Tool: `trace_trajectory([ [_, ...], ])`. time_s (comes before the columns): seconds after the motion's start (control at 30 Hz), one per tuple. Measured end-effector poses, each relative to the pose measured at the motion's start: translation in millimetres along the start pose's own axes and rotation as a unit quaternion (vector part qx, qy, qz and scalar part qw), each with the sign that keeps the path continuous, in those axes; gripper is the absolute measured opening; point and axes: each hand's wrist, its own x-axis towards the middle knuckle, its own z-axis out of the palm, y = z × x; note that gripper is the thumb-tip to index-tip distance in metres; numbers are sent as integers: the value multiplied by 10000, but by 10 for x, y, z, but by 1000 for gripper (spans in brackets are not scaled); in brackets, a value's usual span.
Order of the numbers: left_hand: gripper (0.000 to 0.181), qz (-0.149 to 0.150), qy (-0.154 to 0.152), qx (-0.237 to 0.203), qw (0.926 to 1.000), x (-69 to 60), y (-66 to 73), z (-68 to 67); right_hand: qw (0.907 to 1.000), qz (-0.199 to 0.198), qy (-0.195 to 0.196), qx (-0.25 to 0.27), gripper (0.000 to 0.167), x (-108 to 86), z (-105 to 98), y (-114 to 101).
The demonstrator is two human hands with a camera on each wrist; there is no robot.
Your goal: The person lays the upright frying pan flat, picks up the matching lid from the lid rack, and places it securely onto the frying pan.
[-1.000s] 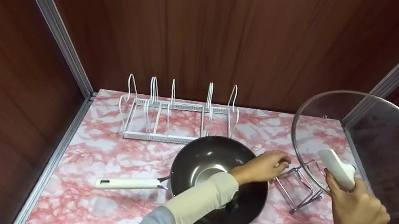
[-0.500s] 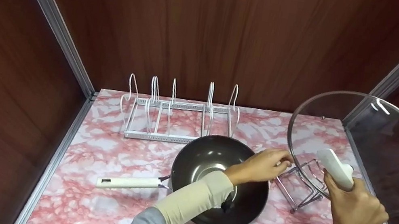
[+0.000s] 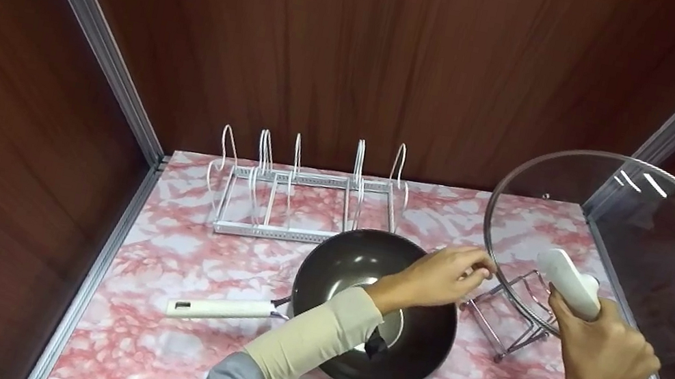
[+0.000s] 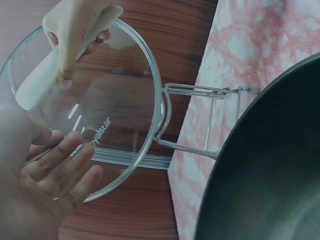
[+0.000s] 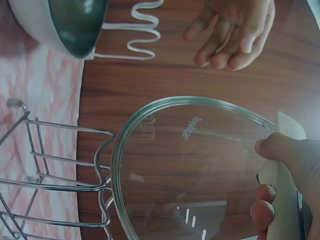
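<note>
My right hand grips the white handle of a large clear glass lid, which stands tilted nearly upright. The lid's lower rim meets the small chrome wire stand in the right wrist view; whether its weight rests there I cannot tell. My left hand hovers over the right side of a dark wok, fingers loosely bent and holding nothing. Its fingertips are close to the lid's left rim in the head view. In the left wrist view, the lettering on the glass shows beyond those fingers.
Behind the wok, a white wire rack with several upright loops stands near the back wall. The wok's white handle points left. Brown wood panels enclose the pink marbled tabletop on the back and both sides.
The lid has shifted slightly left, and bright reflections now show on its glass. My left wrist and sleeve have drawn a little left, while the fingers stay near the rim.
</note>
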Motion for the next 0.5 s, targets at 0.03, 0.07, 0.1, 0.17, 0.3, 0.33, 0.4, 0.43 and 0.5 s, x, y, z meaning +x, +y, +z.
trace_trajectory([
  [0.03,24,31,19,65,10000,-12,5,-20,10000,20,-7,12,57,1,2,0],
  [0.07,23,71,44,139,9999,-25,8,-40,10000,45,-7,28,55,0,5,-1],
  [0.1,23,100,69,206,9997,-39,11,-58,10000,61,5,39,54,2,6,-6],
  [0.17,22,160,114,301,9994,-67,11,-94,9999,105,7,45,54,1,6,-15],
  [0.3,23,217,161,384,9989,-123,-1,-168,9999,130,40,54,53,14,-11,-49],
  [0.33,23,219,164,401,9988,-138,-4,-188,9999,123,51,57,54,19,-17,-58],
  [0.4,23,223,175,462,9985,-165,-6,-225,9999,114,100,73,54,28,-24,-79],
  [0.43,23,224,184,494,9984,-178,-6,-242,9998,115,124,81,54,31,-25,-88],
  [0.5,23,231,208,553,9980,-198,-6,-274,9998,114,126,85,54,31,-23,-96],
])
